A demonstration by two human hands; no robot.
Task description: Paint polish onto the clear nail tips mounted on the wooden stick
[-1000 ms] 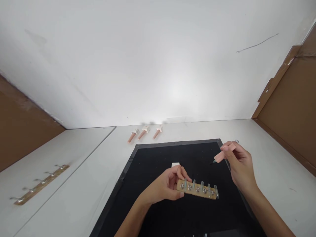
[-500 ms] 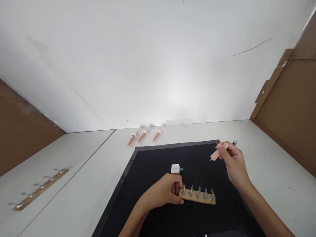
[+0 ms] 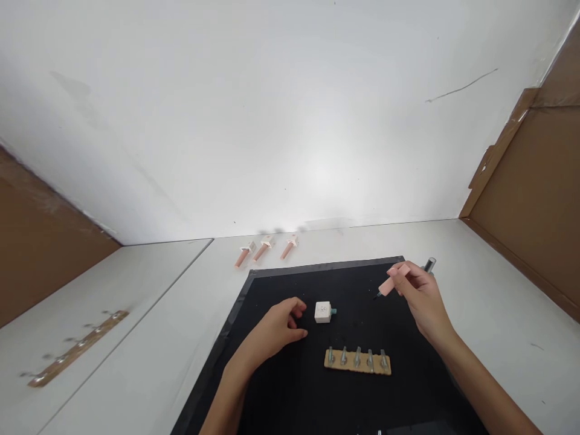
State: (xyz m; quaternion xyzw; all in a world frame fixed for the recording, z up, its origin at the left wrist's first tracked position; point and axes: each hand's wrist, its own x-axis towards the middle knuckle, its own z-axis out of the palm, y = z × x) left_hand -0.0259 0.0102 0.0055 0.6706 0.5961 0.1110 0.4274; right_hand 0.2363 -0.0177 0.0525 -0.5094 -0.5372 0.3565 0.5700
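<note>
On the white bench (image 3: pixel 149 338) lies a square black rubber mat (image 3: pixel 281 399), and both hands work over it. The right hand (image 3: pixel 419 302), at about two o'clock on the mat, has its fingers closed around a slim pink-handled screwdriver (image 3: pixel 393 283), whose dark tip points down and to the left, clear of the mat surface. The left hand (image 3: pixel 274 329), at about nine o'clock from the mat's middle, holds nothing: its fingers are loosely curled and open, the tips just beside a small white cube-shaped part with a teal stub on its side (image 3: pixel 323 312), not visibly touching it.

The flat tan wooden strip carrying five upright metal bolts (image 3: pixel 357 360) rests flat on the mat at roughly five o'clock, apart from both hands. All five bolts stand in a row in the strip; how tightly they sit cannot be judged.

Off the mat, at eleven o'clock near the wall, three more pink-handled tools (image 3: pixel 266 248) lie side by side. Far out at eight o'clock a second tan strip with metal fittings (image 3: pixel 77 349) lies on the neighbouring bench, untouched.
</note>
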